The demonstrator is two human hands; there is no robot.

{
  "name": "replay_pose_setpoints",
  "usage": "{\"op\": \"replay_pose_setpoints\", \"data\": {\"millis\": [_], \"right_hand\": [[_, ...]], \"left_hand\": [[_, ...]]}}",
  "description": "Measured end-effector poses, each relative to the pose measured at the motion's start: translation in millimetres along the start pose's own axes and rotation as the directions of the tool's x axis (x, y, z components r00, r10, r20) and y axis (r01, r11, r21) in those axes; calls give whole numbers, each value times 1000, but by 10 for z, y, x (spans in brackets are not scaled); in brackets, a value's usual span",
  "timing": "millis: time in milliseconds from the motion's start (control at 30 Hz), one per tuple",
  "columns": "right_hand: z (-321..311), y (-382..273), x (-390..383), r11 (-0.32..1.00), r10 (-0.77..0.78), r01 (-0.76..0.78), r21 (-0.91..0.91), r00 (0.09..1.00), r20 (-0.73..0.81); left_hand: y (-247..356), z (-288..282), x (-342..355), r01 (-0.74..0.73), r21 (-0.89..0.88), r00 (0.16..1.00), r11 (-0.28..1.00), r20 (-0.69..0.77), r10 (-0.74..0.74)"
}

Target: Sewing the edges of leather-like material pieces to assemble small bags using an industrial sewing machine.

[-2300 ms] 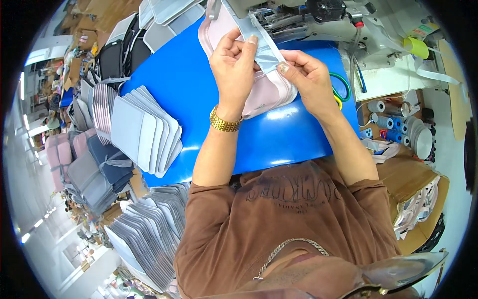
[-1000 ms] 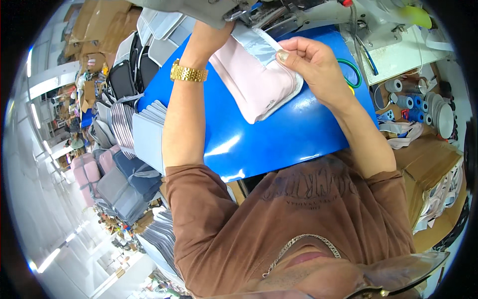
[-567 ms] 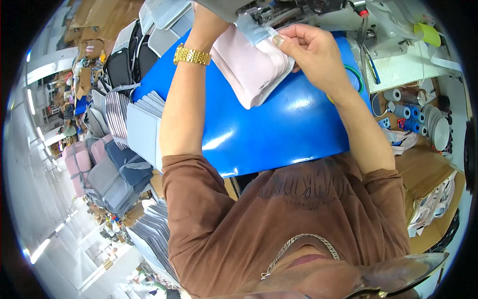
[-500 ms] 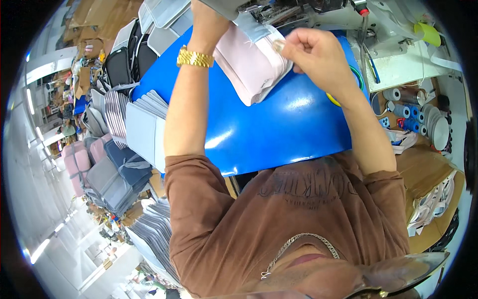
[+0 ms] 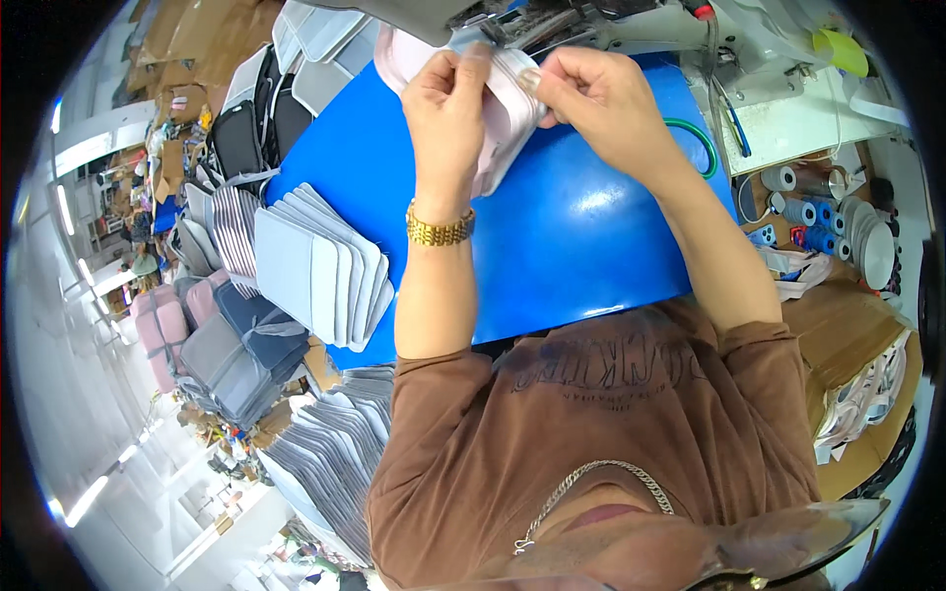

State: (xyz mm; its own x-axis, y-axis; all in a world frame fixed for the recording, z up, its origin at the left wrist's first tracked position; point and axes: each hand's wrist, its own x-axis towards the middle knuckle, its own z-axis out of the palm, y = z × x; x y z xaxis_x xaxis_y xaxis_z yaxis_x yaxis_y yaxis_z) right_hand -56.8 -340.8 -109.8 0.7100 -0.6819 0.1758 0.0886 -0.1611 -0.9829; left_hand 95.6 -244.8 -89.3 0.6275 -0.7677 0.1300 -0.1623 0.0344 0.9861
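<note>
A pale pink fabric case piece (image 5: 512,123) with rounded corners and a whitish edge band lies at the far side of the blue table (image 5: 562,246). My left hand (image 5: 445,110), with a gold watch at the wrist, is closed in a pinch at its upper edge, beside a small greyish strip; the fingertips are slightly blurred. At the whitish band on its right side, my right hand (image 5: 603,103) pinches the edge between thumb and fingers. Part of the pink piece is hidden behind my left hand.
A dark sewing machine (image 5: 562,30) stands just beyond the pink piece. Stacked light grey panels (image 5: 315,266) overlap the table's left edge. A green ring (image 5: 708,148) lies right of my right hand. Thread spools (image 5: 823,222) fill a shelf at the right.
My left hand has come back toward me from beneath the machine head and now pinches the pink piece's edge. The piece has shifted left and away; my right hand stays at its edge.
</note>
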Motion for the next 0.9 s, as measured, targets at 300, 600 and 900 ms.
{"op": "replay_pose_setpoints", "data": {"millis": [300, 600, 900], "right_hand": [[98, -6, -2, 991, -30, 14, -132, 992, -121], [364, 279, -109, 927, -189, 150, -344, 978, -84], [300, 362, -18, 993, -99, 96, -70, 995, -34]], "left_hand": [[22, 14, -85, -60, 51, 992, 997, -111, 66], [-52, -4, -193, -155, 28, 988, 987, -21, 156], [14, 11, -75, -60, -35, 997, 998, -45, 58]]}}
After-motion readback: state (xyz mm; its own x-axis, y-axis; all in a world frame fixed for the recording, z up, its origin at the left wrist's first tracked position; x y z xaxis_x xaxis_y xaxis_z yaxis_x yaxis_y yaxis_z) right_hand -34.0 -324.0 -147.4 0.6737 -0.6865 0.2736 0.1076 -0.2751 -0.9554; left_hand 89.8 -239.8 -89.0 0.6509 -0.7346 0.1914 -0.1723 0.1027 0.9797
